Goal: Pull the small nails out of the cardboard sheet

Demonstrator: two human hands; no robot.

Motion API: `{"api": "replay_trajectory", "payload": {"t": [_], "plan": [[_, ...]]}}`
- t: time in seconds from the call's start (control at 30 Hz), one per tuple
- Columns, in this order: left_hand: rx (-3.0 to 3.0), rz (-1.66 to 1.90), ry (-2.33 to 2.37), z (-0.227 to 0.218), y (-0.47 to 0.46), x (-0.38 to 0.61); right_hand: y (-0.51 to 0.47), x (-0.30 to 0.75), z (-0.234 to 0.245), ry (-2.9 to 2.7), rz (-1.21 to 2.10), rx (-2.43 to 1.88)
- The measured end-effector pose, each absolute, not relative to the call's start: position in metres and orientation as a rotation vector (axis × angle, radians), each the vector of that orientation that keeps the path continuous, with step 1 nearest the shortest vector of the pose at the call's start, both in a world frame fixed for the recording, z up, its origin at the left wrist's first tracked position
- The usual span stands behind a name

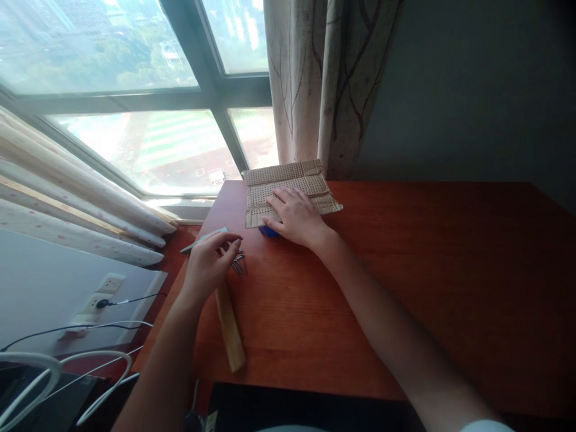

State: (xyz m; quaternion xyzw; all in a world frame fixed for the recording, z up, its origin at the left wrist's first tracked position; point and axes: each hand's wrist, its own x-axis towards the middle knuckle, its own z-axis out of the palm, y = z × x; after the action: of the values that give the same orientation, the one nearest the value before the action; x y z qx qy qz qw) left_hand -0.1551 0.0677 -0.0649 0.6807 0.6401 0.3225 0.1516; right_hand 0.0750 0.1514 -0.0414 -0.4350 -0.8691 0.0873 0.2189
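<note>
My right hand [297,217] lies flat, fingers stretched, on a brown sheet of cardboard [261,178] patterned with rows of small holes. Part of a blue object [269,231] shows beneath the sheet's near edge. To the left, my left hand [211,264] is closed with thumb and fingertips brought together; whatever it may pinch is too small to make out. Several thin metal nails or screws [240,264] lie on the table just beside its fingers. Behind this hand a pale grey flat piece [191,246] sticks out, and a wooden bar or handle [231,336] extends toward me below it.
The reddish-brown wooden table [427,288] reaches far to the right. A window [171,138] and curtains [299,78] stand behind it. At the left are wall sockets [96,303] with a plugged-in cord and looping white cables [103,360].
</note>
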Motion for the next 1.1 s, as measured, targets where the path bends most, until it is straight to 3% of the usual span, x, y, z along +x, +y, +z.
{"api": "replay_trajectory", "payload": {"t": [1.1], "plan": [[1.802, 0.898, 1.804, -0.085, 0.094, -0.140, 0.124, 0.041, -0.046, -2.496, -0.029, -0.976]]}}
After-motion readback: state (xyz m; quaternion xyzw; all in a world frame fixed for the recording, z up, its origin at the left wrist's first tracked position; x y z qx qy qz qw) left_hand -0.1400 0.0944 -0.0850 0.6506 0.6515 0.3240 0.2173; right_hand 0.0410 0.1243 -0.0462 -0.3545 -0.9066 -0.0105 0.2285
